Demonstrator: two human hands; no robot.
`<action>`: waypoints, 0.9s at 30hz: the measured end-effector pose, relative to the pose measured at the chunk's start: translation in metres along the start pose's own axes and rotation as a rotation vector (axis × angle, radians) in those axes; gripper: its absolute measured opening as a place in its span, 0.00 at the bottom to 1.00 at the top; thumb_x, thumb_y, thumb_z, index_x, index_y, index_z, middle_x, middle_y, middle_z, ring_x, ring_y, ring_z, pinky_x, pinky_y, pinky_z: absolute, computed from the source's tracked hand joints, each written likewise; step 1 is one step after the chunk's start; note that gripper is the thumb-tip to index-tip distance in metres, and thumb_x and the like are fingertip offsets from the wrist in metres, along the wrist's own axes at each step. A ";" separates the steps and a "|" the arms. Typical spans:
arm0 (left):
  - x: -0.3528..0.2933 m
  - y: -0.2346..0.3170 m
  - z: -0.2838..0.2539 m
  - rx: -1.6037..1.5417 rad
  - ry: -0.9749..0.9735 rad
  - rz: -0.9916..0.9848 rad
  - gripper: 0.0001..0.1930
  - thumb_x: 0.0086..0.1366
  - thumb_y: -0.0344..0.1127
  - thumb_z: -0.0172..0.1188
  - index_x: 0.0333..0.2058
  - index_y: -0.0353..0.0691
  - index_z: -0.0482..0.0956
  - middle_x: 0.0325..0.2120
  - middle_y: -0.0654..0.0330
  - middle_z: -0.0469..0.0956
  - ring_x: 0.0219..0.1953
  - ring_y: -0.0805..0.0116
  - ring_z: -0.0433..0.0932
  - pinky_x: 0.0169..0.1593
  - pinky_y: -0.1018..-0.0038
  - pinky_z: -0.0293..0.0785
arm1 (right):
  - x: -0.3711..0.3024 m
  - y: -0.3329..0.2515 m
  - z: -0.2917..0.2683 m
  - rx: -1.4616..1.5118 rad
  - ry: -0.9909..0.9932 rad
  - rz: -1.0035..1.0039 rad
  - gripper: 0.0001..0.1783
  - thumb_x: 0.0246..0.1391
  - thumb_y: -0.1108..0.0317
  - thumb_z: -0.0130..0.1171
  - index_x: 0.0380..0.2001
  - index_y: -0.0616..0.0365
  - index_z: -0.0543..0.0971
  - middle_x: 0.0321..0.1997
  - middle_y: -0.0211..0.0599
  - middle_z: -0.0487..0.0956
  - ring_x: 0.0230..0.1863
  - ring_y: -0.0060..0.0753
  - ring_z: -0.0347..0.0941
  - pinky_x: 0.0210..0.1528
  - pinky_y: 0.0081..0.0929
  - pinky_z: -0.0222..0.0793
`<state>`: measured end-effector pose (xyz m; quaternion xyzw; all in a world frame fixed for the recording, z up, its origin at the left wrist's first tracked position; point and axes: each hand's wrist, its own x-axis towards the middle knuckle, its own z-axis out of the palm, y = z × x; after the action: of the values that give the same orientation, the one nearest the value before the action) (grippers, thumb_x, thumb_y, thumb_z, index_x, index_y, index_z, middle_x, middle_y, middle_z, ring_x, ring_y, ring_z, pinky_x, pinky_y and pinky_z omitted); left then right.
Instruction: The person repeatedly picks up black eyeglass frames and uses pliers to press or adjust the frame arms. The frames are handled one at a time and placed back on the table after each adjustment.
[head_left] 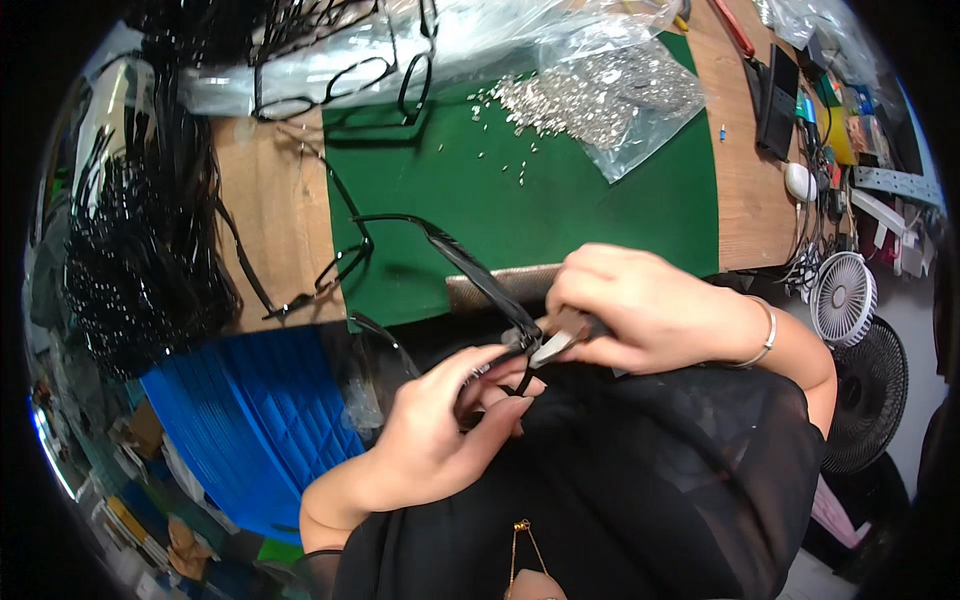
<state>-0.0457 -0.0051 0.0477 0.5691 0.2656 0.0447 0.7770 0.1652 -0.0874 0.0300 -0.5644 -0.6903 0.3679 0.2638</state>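
My left hand [440, 420] is closed around the front of a black eyeglass frame [465, 262], whose one temple arm points up and away over the green mat. My right hand [640, 305] grips a small metal tool that looks like pliers [553, 347]. The tool's tip meets the frame near the hinge, and its handles are mostly hidden in my fingers. Just beyond my hands, a brown textured bar [500, 287] lies along the mat's near edge. Another black eyeglass frame [340, 265] rests to the left, partly on the wood.
Small silvery pieces [540, 110] spill from a clear plastic bag [650, 110] on the green mat [600, 215]. More black frames [350, 80] lie at the back. Bundled black temple arms [140, 240] fill the left, above a blue crate [270, 420]. A phone [778, 100] and fans [845, 297] are right.
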 end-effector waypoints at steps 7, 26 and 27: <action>0.053 0.031 -0.002 -0.521 0.173 0.179 0.19 0.63 0.28 0.46 0.52 0.32 0.59 0.37 0.55 0.70 0.25 0.75 0.69 0.30 0.77 0.71 | 0.001 -0.015 0.012 0.176 -0.112 0.065 0.10 0.46 0.67 0.57 0.27 0.60 0.68 0.25 0.41 0.71 0.32 0.44 0.69 0.35 0.35 0.65; 0.080 0.027 -0.010 -0.664 0.253 -0.076 0.16 0.61 0.29 0.52 0.47 0.32 0.64 0.37 0.59 0.69 0.26 0.78 0.64 0.25 0.81 0.65 | 0.006 -0.015 0.005 -0.258 -0.177 0.074 0.12 0.43 0.64 0.58 0.23 0.60 0.68 0.26 0.44 0.71 0.33 0.43 0.70 0.34 0.35 0.64; 0.081 0.027 -0.009 -0.686 0.248 -0.068 0.16 0.60 0.29 0.52 0.47 0.31 0.65 0.37 0.59 0.69 0.26 0.78 0.64 0.25 0.81 0.65 | 0.005 -0.015 0.005 -0.241 -0.155 0.078 0.13 0.43 0.64 0.58 0.23 0.60 0.68 0.26 0.45 0.71 0.33 0.44 0.70 0.34 0.35 0.64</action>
<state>0.0255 0.0423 0.0414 0.2563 0.3462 0.1741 0.8855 0.1511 -0.0848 0.0389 -0.5883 -0.7253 0.3349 0.1257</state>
